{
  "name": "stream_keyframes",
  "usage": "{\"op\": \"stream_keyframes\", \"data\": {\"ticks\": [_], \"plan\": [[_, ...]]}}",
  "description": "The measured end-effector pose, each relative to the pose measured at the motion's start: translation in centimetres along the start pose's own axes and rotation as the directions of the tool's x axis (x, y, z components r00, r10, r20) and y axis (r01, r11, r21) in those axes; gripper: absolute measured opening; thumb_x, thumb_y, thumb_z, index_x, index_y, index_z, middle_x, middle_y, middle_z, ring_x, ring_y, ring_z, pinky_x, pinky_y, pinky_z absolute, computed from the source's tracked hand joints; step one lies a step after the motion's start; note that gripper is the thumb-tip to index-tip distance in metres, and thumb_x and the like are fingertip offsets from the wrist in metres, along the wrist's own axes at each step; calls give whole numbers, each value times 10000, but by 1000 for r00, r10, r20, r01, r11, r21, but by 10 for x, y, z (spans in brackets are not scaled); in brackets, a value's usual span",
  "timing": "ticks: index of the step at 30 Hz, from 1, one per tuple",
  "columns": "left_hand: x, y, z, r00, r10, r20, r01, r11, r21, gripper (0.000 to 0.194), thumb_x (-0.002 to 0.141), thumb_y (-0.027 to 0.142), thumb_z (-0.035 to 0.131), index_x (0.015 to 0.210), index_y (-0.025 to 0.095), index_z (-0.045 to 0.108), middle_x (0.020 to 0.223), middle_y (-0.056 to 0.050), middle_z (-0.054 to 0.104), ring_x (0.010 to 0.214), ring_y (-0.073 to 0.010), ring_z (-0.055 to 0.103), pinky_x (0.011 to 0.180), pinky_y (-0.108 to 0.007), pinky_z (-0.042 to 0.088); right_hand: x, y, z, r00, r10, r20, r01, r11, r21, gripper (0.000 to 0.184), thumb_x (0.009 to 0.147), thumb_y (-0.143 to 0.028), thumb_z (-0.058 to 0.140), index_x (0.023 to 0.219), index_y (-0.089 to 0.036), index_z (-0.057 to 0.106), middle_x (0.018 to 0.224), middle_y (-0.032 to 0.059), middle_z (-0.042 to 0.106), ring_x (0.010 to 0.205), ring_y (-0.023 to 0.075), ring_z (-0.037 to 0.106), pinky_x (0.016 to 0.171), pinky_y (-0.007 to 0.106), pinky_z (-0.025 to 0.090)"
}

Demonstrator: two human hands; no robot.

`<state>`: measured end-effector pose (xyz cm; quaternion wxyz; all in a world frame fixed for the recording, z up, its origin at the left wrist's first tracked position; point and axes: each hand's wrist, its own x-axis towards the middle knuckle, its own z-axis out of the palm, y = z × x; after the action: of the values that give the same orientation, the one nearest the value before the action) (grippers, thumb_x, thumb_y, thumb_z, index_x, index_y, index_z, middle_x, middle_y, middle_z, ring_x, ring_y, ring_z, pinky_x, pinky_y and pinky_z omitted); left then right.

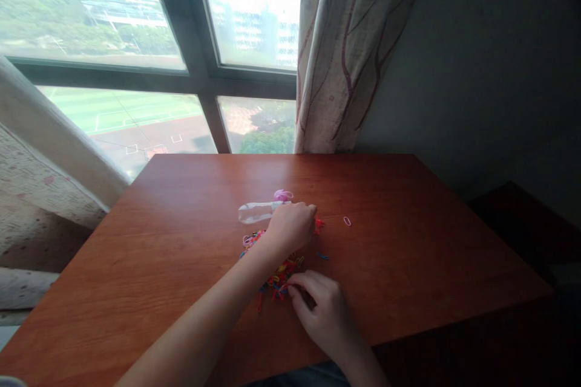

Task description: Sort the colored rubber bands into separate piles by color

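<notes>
A mixed pile of small coloured loops [285, 268], which look like rubber bands, lies on the wooden table. My left hand [294, 225] reaches across above the pile, its fingers curled down beside a small cluster of red loops [320, 226]; its fingertips are hidden. At the pile's near right edge, my right hand [320, 302] pinches with thumb and forefinger, and what is between the tips is too small to make out. Behind my left hand a clear plastic container [255, 213] lies on its side, with a pink bunch of loops [282, 195] beyond it.
A single pink loop [347, 221] and a few blue loops [322, 256] lie right of the pile. The table [408, 266] ends at a window [209, 81] with curtains [349, 42]. Part of a white round rim [13, 381] shows at the lower left.
</notes>
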<state>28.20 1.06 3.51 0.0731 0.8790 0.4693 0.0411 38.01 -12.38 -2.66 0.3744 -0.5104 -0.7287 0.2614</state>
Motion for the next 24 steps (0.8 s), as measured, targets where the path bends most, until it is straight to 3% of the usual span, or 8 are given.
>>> {"op": "stream_keyframes", "data": {"ticks": [5,10,14,18,24], "plan": [[-24,-10,-13,998,-14,-68,12,999,-30,188,912,236,479,867,174,651,838,-86,730,721,-238,699,602,-293,454,1,-1,-1,1000,2,-20,-2,1000,21,151,915,-160,535,899,-215,675,808,20,689,739,170,644,690,260,462],[-70,-19,-15,989,-48,-137,36,995,-88,157,910,230,488,882,208,641,846,-37,717,755,-198,687,605,-263,448,1,-1,-5,993,71,-89,-62,993,104,148,919,-197,550,887,-214,693,786,18,698,688,153,645,624,234,473],[-116,-23,1,932,-119,-342,5,948,-318,144,938,262,505,918,217,640,808,-12,700,693,-148,660,620,-235,461,5,8,-12,977,144,-156,-121,982,144,149,921,-259,566,877,-212,701,753,13,697,637,145,637,564,219,469],[-157,-24,23,885,-126,-449,-76,911,-406,94,926,204,528,952,218,618,701,23,653,553,-102,588,552,-198,439,23,27,-28,963,143,-227,-142,990,21,188,923,-302,552,870,-208,706,747,26,702,603,150,621,550,233,462],[-186,-31,43,898,-27,-439,-143,926,-350,120,917,155,514,963,225,600,680,24,634,547,-108,592,536,-199,437,59,54,-47,982,20,-189,-80,946,-313,182,917,-262,528,878,-215,699,789,33,718,659,161,646,635,251,468]]}}
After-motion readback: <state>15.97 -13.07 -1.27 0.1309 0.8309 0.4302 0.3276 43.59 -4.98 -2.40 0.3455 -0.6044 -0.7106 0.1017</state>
